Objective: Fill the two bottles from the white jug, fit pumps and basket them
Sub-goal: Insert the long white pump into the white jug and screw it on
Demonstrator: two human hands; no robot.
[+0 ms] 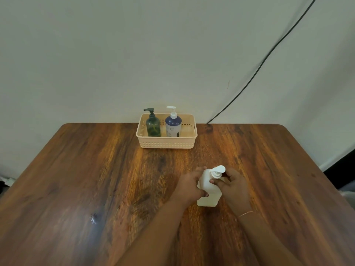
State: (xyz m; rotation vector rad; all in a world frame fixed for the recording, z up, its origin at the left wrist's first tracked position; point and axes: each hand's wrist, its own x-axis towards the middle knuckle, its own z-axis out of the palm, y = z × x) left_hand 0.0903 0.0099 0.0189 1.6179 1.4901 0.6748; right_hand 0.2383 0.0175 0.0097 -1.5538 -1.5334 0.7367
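The white jug stands upright on the wooden table, in front of me. My left hand grips its left side. My right hand is closed around the collar of the white pump on top of the jug. Farther back, a beige basket sits at the table's far edge. Inside it stand a green bottle with a dark pump and a blue-and-white bottle with a white pump, side by side and upright.
A pale wall rises right behind the basket. A black cable runs down the wall to the table's far right edge. The table's right corner drops off near a dark object at the right.
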